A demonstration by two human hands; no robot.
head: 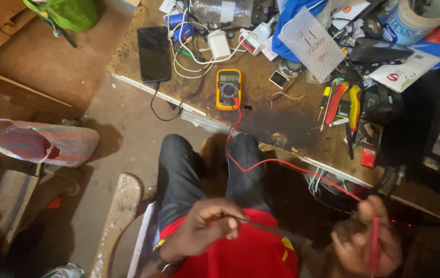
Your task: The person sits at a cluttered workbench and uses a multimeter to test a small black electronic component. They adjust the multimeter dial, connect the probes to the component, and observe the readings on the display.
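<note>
Seen from above, a seated person holds both hands over their lap, below the near edge of a cluttered workbench (261, 110); the left hand (207, 226) is closed in a pinch around a thin black test probe (261, 226) that runs across toward the other hand; the right hand (366, 242), blurred, is curled shut around a red test probe (374, 244). A red lead (281, 163) loops up from it, over the bench's near edge, to a yellow multimeter (228, 89) lying flat near that edge, toward the left end.

Risks, as a judgement: the slack lead hangs across the knees, so a tug could drag the meter off the edge; the two probe tips sit close together and could touch.

The bench top is dark, stained and worn; a black phone (154, 53) lies at its left corner, white chargers and cables (214, 44) toward the far edge, red and yellow pliers (346, 103) to the right; the floor is bare and dusty, with a striped woven bag (40, 141) at left.
</note>
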